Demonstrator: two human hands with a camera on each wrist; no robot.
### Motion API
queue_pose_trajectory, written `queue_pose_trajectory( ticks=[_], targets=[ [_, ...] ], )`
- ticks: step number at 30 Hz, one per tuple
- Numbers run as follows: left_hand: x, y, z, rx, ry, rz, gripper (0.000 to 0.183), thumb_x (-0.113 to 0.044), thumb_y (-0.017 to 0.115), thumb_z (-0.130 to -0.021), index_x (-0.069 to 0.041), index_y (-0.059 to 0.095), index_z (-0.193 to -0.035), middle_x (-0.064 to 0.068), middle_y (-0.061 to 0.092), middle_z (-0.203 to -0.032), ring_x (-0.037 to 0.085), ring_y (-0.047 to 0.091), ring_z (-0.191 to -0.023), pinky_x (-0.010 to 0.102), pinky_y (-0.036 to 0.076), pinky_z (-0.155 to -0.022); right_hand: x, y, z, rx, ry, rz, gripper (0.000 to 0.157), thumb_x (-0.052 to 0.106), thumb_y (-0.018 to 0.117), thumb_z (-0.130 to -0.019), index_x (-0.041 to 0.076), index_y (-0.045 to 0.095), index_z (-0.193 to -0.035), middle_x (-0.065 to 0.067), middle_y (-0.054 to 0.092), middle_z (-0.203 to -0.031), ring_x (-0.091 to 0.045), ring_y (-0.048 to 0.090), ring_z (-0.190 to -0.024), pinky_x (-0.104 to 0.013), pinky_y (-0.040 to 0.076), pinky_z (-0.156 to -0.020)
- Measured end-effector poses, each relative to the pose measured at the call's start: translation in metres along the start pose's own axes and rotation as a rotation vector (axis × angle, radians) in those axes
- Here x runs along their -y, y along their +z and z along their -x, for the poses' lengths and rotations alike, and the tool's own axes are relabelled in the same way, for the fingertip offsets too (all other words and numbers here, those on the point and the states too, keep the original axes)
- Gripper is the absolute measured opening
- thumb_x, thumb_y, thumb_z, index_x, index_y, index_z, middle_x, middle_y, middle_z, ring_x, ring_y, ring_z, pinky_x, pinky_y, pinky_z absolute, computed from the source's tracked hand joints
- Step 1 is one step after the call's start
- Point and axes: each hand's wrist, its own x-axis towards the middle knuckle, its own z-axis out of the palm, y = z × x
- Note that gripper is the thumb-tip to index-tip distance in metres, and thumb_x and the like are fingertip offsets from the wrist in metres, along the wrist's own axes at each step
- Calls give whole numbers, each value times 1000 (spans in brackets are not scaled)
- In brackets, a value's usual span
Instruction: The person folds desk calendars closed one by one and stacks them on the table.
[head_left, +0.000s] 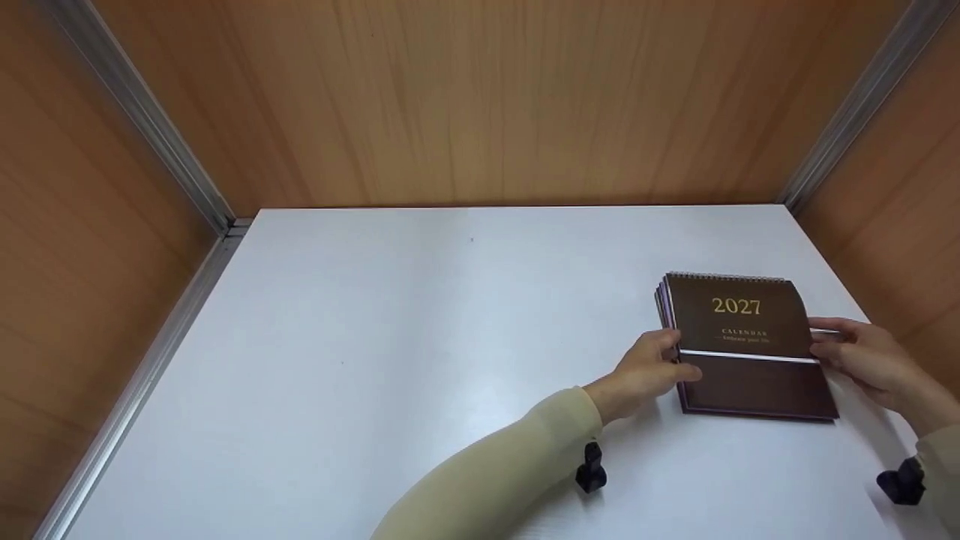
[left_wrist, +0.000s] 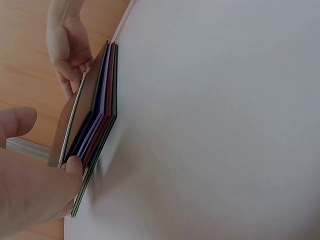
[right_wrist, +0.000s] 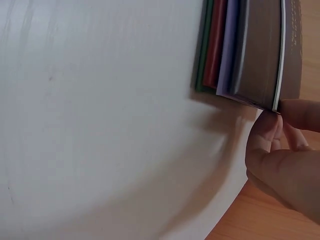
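A brown 2027 desk calendar, ring-bound along its far edge, tops a stack at the right side of the white table. Green, red, purple and dark layers show beneath it. My right hand pinches the right corner of its page block between thumb and fingers. At the left edge, my left hand touches the side of the stack with a finger. The left thumb is spread apart, just above the cover in the left wrist view. A pale line separates the cover from the lower dark brown board.
Wood-grain panels rise behind the table and on both sides, with metal rails at the corners. The table's right edge runs close past my right hand. Small black mounts hang at both wrists.
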Motion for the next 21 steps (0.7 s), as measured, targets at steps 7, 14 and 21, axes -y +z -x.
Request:
queue_pose_trajectory(
  ticks=[7, 14, 21],
  targets=[
    [-6, 4, 2, -40, -105, -170, 77, -17, 75, -83, -13, 38, -150, -7, 32, -152, 13, 35, -139, 25, 33, -112, 3, 7, 1, -90, -95, 219, 51, -2, 55, -93, -18, 38, -138, -10, 64, -107, 7, 61, -84, -16, 55, -74],
    [-7, 4, 5, -13, -128, -203, 79, -21, 72, -85, -18, 32, -153, -10, 26, -154, 14, 22, -146, 28, 24, -117, 3, 9, 4, -108, -62, 276, 50, 2, 54, -94, -15, 39, -139, -22, 61, -109, 5, 60, -80, -16, 55, -71],
    [-7, -7, 4, 71, -115, -229, 79, -27, 69, -88, -20, 27, -155, -13, 19, -157, 11, 15, -147, 29, 20, -118, 1, 12, 3, -143, -52, 261, 48, 2, 52, -95, -16, 40, -138, -9, 62, -96, 2, 60, -78, -15, 55, -70]
  ],
)
